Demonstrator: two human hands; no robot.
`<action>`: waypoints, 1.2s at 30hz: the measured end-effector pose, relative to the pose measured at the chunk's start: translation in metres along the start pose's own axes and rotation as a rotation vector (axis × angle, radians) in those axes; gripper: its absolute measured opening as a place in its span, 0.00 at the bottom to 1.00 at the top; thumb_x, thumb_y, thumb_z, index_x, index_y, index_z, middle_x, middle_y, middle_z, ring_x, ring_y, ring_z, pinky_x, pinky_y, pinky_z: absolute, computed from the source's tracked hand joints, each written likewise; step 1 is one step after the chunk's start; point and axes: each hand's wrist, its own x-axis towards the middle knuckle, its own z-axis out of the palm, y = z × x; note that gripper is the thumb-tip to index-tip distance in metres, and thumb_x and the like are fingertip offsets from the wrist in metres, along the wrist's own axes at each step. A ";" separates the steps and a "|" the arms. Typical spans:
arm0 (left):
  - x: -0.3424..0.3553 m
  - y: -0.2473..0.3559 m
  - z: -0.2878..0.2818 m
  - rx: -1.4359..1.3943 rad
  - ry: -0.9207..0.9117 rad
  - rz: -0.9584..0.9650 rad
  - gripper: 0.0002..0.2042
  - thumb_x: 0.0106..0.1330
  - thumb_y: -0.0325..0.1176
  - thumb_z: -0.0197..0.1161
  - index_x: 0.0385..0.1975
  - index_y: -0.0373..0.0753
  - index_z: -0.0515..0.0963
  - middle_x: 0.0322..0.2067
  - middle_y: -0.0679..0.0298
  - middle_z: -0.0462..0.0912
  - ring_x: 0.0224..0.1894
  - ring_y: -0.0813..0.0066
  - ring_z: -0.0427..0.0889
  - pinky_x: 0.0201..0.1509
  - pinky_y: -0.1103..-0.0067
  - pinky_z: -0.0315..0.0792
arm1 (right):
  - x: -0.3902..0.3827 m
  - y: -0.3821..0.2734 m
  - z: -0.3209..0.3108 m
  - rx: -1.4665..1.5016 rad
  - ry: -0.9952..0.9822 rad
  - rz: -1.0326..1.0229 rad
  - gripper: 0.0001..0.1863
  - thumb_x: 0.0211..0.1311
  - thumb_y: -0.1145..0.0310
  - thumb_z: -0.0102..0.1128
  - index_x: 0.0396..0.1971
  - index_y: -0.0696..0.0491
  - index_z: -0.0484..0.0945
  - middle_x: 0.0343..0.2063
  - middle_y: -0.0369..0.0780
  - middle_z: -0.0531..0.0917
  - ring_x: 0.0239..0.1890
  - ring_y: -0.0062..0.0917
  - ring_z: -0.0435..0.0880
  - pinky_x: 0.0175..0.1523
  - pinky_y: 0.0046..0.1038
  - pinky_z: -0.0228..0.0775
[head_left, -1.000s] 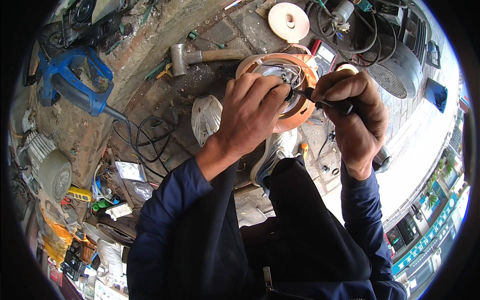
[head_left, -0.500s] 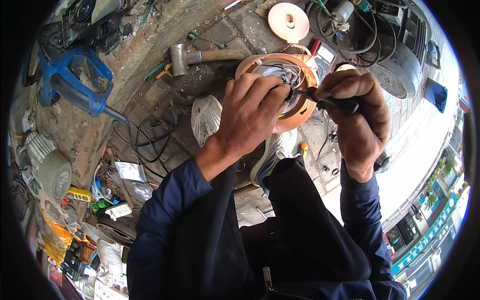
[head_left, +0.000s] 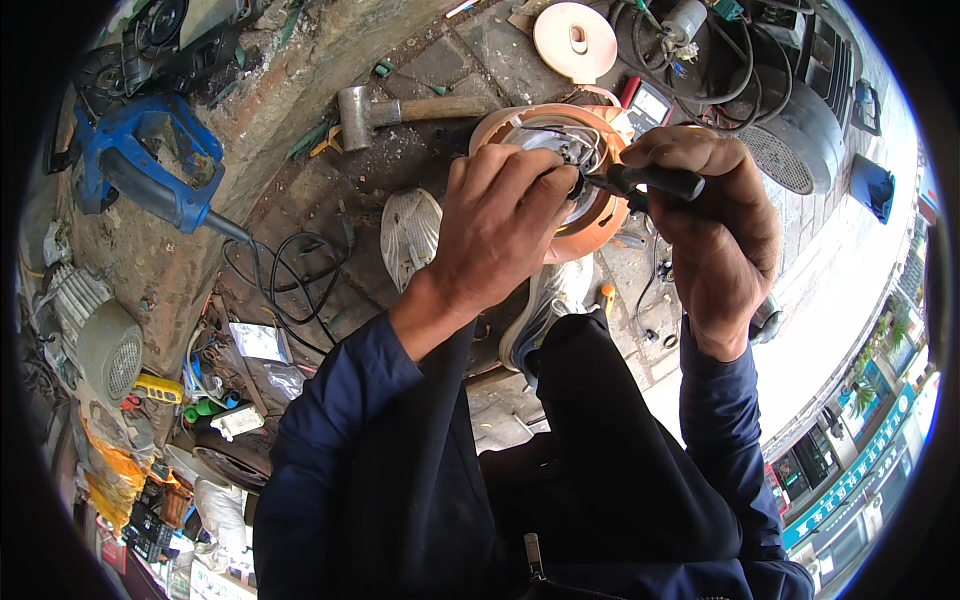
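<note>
A round orange plastic appliance housing [head_left: 590, 240] sits before me, with bare metal and thin wires [head_left: 598, 150] inside it. My left hand [head_left: 505, 215] reaches over its left side. Thumb and fingers there are closed on a small dark part near the middle, mostly hidden by the fingertips. In my right hand [head_left: 715, 210] are black-handled pliers [head_left: 668, 182], gripped from the right side of the housing. Their narrow jaws point left and meet the spot by my left thumb; what they grip cannot be made out.
Beyond the housing lie a hammer [head_left: 358, 118], a round pale orange lid [head_left: 575, 42] and a meter [head_left: 650, 105]. A motor [head_left: 795, 150] with cables stands far right. Left are a blue power tool [head_left: 150, 160], its black cord [head_left: 285, 285] and another motor [head_left: 95, 330].
My right hand has shifted slightly left and turned, so the pliers' handle lies more level. The left hand stays almost where it was.
</note>
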 end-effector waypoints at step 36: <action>0.001 0.005 -0.004 -0.020 -0.017 -0.057 0.19 0.57 0.31 0.80 0.49 0.44 0.86 0.50 0.70 0.86 0.53 0.63 0.81 0.54 0.66 0.70 | -0.007 0.015 0.026 0.110 0.510 -0.081 0.19 0.62 0.84 0.47 0.52 0.66 0.77 0.47 0.50 0.86 0.31 0.19 0.75 0.38 0.21 0.69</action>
